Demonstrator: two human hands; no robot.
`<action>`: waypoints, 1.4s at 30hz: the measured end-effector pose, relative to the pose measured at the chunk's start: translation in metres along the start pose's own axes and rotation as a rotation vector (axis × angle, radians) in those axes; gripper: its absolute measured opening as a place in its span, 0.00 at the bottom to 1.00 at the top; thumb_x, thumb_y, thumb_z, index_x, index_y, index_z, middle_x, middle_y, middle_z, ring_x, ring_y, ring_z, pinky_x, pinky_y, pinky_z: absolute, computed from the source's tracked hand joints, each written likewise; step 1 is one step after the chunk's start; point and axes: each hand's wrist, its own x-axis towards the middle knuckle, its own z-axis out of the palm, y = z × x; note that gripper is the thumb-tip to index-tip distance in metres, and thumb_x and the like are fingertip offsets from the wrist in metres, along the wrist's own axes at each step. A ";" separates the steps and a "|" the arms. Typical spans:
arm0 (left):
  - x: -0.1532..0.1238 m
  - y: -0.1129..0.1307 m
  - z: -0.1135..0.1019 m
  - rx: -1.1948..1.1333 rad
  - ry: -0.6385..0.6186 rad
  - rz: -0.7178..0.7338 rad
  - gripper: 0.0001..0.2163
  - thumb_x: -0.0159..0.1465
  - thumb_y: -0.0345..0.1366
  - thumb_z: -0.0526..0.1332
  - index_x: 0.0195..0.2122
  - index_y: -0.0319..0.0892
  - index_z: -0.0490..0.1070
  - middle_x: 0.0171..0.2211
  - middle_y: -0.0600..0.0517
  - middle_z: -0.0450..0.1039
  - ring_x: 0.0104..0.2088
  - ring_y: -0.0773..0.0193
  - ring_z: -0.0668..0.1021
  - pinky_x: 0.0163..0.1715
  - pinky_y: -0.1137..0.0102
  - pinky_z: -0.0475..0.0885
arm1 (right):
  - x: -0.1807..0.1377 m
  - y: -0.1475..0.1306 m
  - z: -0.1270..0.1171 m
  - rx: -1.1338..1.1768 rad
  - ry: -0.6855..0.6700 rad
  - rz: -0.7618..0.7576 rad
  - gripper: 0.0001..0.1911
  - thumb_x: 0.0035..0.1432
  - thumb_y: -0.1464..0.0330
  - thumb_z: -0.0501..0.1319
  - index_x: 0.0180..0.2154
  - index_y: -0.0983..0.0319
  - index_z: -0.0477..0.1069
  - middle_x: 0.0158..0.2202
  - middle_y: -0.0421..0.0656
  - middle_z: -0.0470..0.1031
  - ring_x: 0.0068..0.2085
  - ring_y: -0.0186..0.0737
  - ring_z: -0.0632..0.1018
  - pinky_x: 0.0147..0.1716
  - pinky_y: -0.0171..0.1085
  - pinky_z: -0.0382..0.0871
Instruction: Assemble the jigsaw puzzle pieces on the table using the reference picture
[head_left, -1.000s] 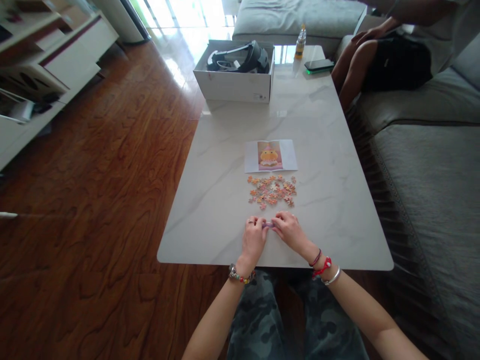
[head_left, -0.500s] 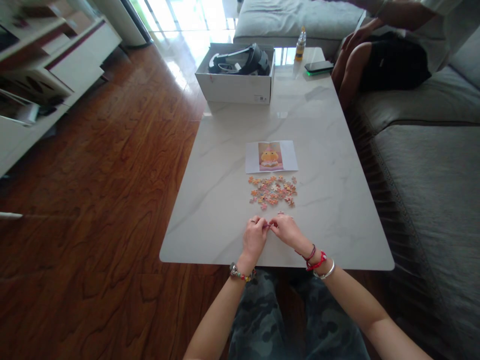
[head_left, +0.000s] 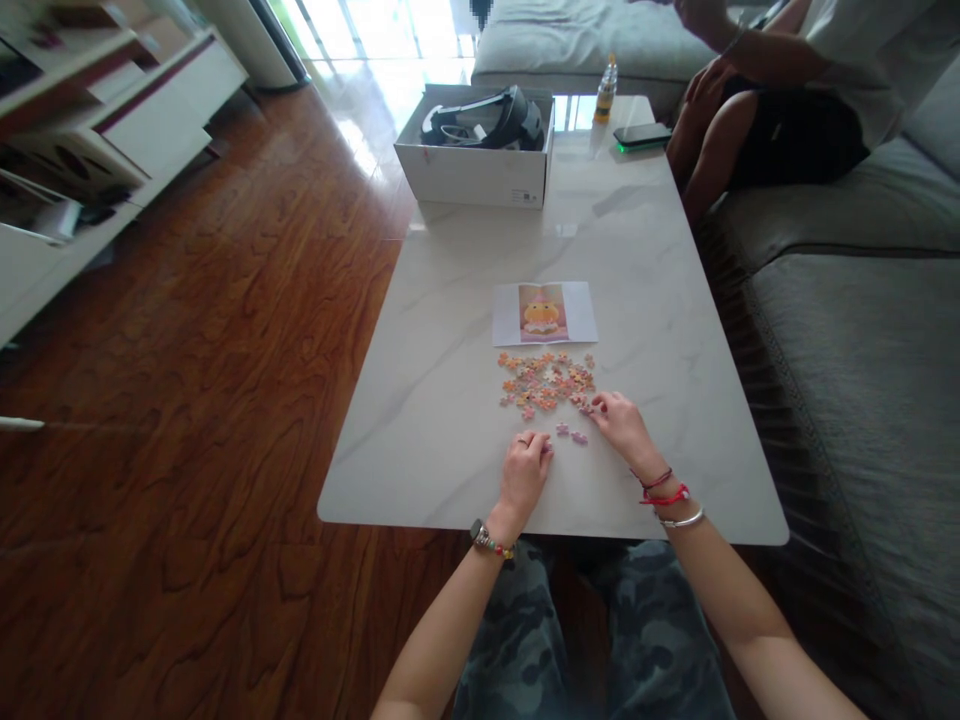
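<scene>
My left hand [head_left: 525, 470] is closed near the table's front edge, pinching a small purple jigsaw puzzle piece [head_left: 548, 448] between thumb and fingers. Just beyond it, two loose pinkish-purple pieces, a left one [head_left: 562, 428] and a right one [head_left: 579, 438], lie flat on the table. My right hand [head_left: 624, 428] reaches to the lower right edge of a spread of orange and pink puzzle pieces [head_left: 546, 382]. Its fingertips are pinched on a piece [head_left: 586, 409] there, partly covered by the fingers. Behind the spread lies a paper sheet [head_left: 583, 312] with a printed picture of a yellow figure.
The white marble-patterned table [head_left: 450, 400] carries an open white box [head_left: 480, 180] with a black headset [head_left: 510, 120], a bottle [head_left: 604, 92] and a phone [head_left: 642, 134] at the far end. A seated person [head_left: 795, 120] is on the grey sofa [head_left: 862, 330] to the right.
My hands have parted. The right one has moved forward and right to the spread, uncovering the two loose purple pieces. My left hand has shifted slightly right, keeping its piece.
</scene>
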 end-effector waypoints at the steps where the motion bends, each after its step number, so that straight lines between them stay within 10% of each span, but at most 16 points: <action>1: -0.001 0.000 0.000 -0.006 0.003 -0.001 0.10 0.57 0.30 0.54 0.40 0.44 0.63 0.37 0.51 0.66 0.39 0.64 0.68 0.41 0.67 0.65 | -0.005 -0.001 0.001 0.005 0.007 -0.021 0.06 0.50 0.70 0.56 0.32 0.63 0.69 0.31 0.44 0.69 0.31 0.37 0.71 0.32 0.34 0.63; 21: -0.007 -0.002 -0.005 0.152 0.079 0.053 0.07 0.60 0.32 0.51 0.36 0.44 0.68 0.35 0.51 0.67 0.36 0.65 0.68 0.37 0.69 0.65 | -0.034 -0.037 0.014 -0.015 -0.157 -0.509 0.08 0.57 0.70 0.51 0.32 0.63 0.68 0.32 0.45 0.68 0.37 0.39 0.68 0.36 0.37 0.65; 42: -0.028 -0.002 0.001 0.419 -0.008 0.217 0.18 0.60 0.30 0.50 0.52 0.44 0.57 0.49 0.49 0.63 0.49 0.61 0.64 0.41 0.68 0.63 | -0.039 -0.035 0.019 0.038 -0.087 -0.496 0.11 0.57 0.71 0.51 0.29 0.63 0.71 0.31 0.45 0.69 0.36 0.38 0.69 0.35 0.37 0.66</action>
